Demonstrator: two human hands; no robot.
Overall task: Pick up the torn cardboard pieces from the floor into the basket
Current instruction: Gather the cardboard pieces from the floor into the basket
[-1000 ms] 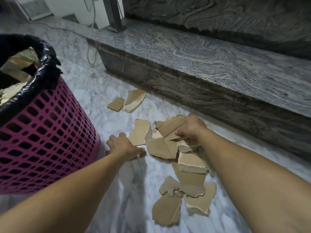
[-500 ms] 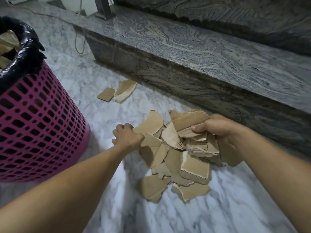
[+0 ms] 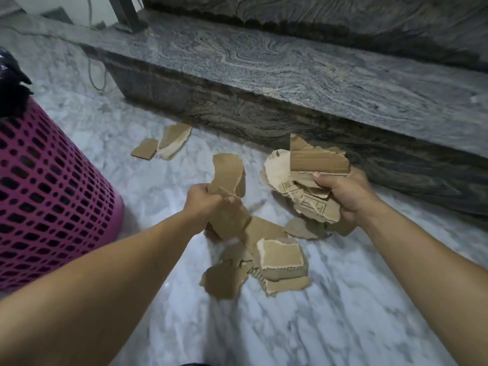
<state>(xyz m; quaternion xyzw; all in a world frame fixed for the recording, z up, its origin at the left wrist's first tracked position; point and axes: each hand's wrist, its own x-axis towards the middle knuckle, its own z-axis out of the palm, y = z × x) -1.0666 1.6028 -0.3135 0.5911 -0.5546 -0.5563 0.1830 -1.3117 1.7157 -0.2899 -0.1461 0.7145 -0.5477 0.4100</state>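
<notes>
Fingers of both hands curl tight: the left hand (image 3: 203, 203) grips ragged brown cardboard scraps (image 3: 228, 175), the right hand (image 3: 343, 196) a printed corrugated bundle (image 3: 303, 178). Below them lie torn pieces (image 3: 280, 260) on marble; left, the pink lattice basket (image 3: 47, 186).

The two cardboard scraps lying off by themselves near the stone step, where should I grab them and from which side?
Take the two scraps together at the seam where the small flat square meets the larger curled piece. Come from above, from the basket side: the curled piece's pale torn edge looks lifted off the floor, giving fingers a way under, while the stone step crowds the far side.
</notes>
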